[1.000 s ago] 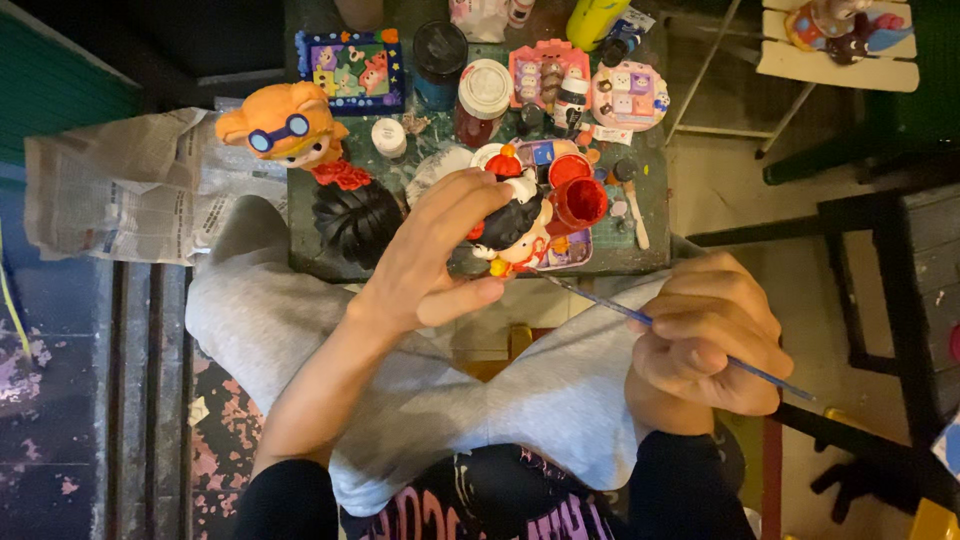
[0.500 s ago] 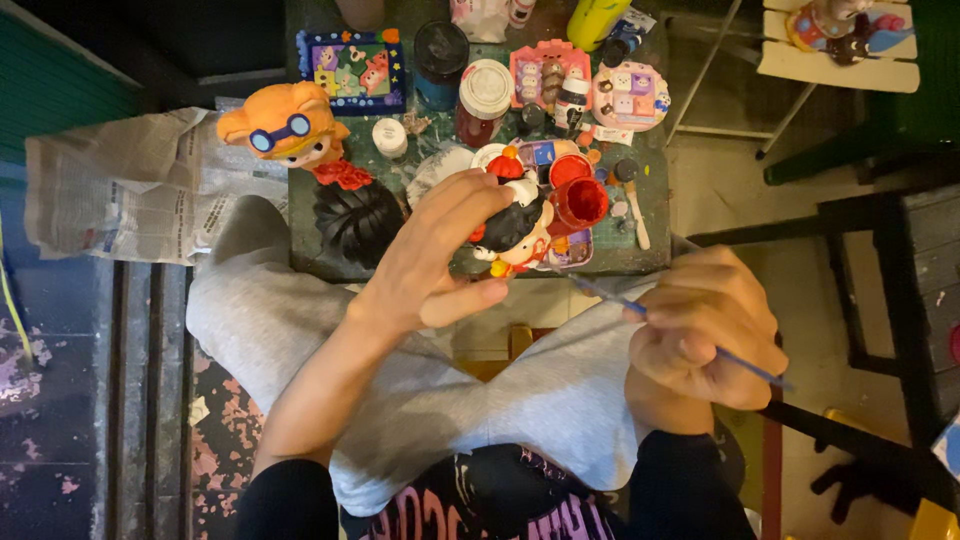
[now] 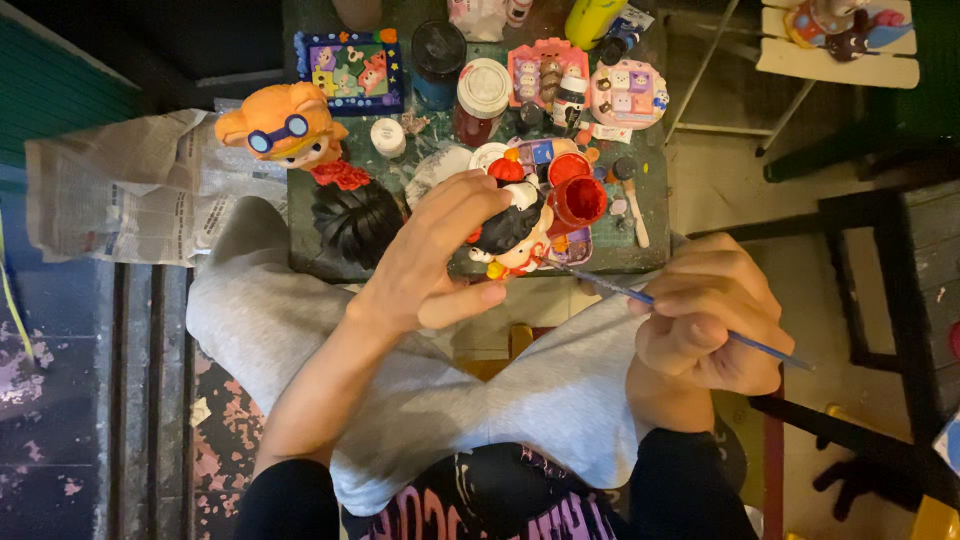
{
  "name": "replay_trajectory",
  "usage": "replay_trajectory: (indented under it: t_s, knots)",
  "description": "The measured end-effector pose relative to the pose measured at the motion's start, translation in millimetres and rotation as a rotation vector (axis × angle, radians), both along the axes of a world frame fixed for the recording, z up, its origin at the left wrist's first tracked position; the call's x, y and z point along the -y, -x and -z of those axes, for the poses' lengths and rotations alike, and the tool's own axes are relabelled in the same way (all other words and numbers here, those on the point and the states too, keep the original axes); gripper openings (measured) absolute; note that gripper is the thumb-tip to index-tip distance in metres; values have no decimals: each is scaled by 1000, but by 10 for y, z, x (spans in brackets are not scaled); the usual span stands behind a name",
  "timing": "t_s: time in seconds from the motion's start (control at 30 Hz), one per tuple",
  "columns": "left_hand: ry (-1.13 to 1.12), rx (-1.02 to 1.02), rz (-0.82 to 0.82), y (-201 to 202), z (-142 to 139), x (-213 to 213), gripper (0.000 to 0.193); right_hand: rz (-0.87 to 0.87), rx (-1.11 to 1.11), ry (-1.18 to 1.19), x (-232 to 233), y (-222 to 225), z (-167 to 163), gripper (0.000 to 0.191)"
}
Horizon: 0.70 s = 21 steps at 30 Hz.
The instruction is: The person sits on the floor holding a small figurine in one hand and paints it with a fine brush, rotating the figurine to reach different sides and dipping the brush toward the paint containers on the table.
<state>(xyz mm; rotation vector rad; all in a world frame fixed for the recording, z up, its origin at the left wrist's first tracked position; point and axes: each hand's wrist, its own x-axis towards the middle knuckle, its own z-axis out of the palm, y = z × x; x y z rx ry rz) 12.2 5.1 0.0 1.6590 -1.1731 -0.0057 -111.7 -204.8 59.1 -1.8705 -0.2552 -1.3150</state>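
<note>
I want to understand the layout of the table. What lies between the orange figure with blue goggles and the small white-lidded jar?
In the head view, nothing lies between the orange figure and the white-lidded jar: only bare, paint-stained table shows there.

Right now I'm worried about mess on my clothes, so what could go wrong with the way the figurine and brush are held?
The left hand holds the small figurine over the table edge, above the grey trousers; a slip could drop it into the lap. The brush in the right hand also crosses above the trousers, so paint might drip there. The open red paint pot sits close beside the figurine and could get knocked.
</note>
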Motion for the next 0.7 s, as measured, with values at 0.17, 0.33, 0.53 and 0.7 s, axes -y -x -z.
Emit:
replay_trajectory:
  t_s: [0.17, 0.33, 0.53, 0.7]
  knots:
    - [11, -13, 4, 6, 6, -9, 74, -1, 86, 28, 35, -73, -32, 54]
    - [-4, 1, -1, 11, -8, -10, 74, -35, 83, 24, 28, -76, -36, 55]
    - [-27, -12, 9, 2, -37, 3, 74, -35, 124, 95, 14, -130, -72, 56]
    - [-22, -6, 15, 8, -54, 7, 73, -33, 102, 117, -44, -120, -101, 54]
